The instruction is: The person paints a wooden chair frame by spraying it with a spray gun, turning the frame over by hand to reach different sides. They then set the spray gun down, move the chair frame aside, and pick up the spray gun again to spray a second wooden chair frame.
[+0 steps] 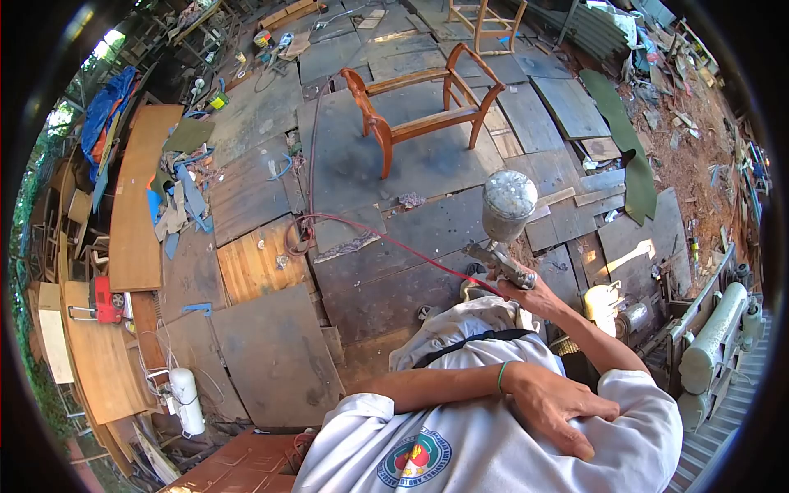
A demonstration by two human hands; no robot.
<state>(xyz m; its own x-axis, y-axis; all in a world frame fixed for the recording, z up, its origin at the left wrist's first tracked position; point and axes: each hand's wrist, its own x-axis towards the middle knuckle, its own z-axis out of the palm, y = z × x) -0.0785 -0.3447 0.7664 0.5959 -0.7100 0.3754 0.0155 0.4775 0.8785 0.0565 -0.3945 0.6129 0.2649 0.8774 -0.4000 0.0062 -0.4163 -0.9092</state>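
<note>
My right hand (526,287) is wrapped round the handle of a spray gun (491,255), whose paint-smeared metal cup (509,197) stands upright on top. A red hose (394,241) runs from the gun across the floor to the left. My left arm crosses my chest, and my left hand (555,403) rests on the white shirt near the other upper arm, fingers spread, holding nothing. A green band circles that wrist. Farther forward, a glossy orange-brown wooden frame (431,127) with four legs stands on dark boards.
Uneven boards (271,353) cover the floor. A second wooden frame (486,29) stands at the back. On the left are a long wooden panel (140,197), a red machine (107,300) and a white tank (186,401). A compressor tank (713,337) is at the right.
</note>
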